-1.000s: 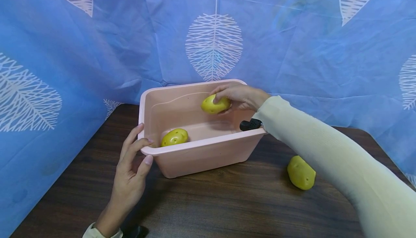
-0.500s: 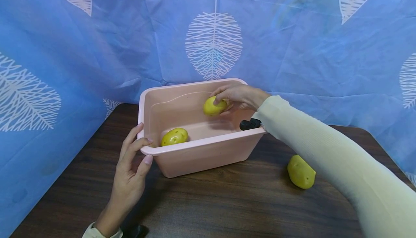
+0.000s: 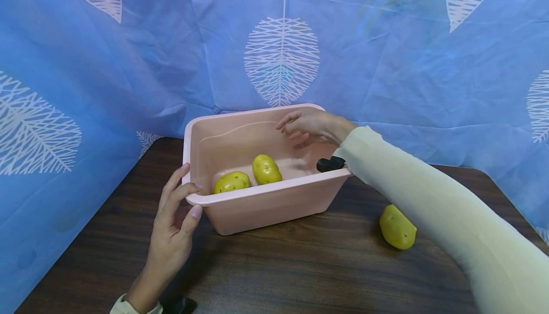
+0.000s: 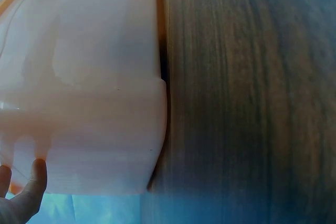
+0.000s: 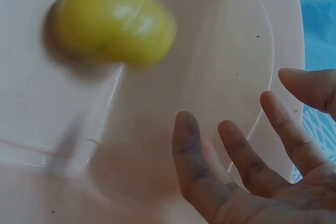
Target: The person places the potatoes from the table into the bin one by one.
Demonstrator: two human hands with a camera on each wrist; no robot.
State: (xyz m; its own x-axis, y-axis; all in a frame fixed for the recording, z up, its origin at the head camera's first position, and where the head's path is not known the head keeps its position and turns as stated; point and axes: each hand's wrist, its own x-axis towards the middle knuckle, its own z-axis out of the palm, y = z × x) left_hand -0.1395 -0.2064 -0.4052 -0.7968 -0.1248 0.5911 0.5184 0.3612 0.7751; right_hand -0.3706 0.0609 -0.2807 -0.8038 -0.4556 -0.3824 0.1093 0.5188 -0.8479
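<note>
A pink plastic tub (image 3: 266, 207) stands on the table. My left hand (image 3: 171, 238) grips its near left corner, with fingers over the rim and the thumb against the outside of the front wall. Inside lie two yellow potatoes: one on the left (image 3: 231, 181), and a second (image 3: 267, 169) just right of it. In the right wrist view this second potato (image 5: 118, 22) is blurred. My right hand (image 3: 310, 126) hovers inside the tub's right end, fingers spread and holding nothing. A third potato (image 3: 398, 228) rests on the table, right of the tub, beside my right sleeve.
The dark wood table (image 3: 300, 271) carries the tub. A blue cloth (image 3: 364, 66) with white leaf prints hangs behind and at both sides. A black wrist device (image 3: 330, 164) sits under my right wrist, at the tub's front rim.
My right hand has let go of the second potato, which has dropped to the tub's floor and moved left, beside the first one. My left hand has stayed at the corner.
</note>
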